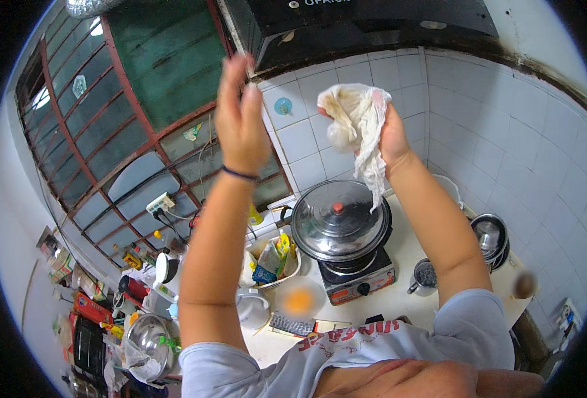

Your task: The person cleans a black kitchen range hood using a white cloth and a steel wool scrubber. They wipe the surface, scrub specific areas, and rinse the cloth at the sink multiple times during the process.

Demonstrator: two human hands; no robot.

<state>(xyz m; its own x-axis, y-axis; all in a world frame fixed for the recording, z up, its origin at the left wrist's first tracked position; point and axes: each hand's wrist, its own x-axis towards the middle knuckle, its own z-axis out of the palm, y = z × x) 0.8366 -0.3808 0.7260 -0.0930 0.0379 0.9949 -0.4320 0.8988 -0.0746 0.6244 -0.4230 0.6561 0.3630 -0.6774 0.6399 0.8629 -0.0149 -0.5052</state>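
Note:
My left hand [243,124] is raised in front of the barred window, slightly blurred, with a dark band at the wrist. It holds nothing, and its thumb stands apart from the fingers. Up beneath the range hood [373,35], my right hand [395,137] grips a stained white cloth [371,127]. A rounded, translucent whitish object [342,138] shows against the cloth; I cannot tell what it is. The cloth's twisted end hangs over a wide pan with a glass lid [323,224] and red knob. That pan sits on a single-burner stove [360,278].
A basket [293,271] of seasoning packets stands left of the stove, near a bowl of orange-yellow food [298,300]. At right are a metal mug [424,276] and stacked pots [490,236]. A power strip [160,203] hangs by the window bars [124,99]. Lower left holds a steel basin [149,343].

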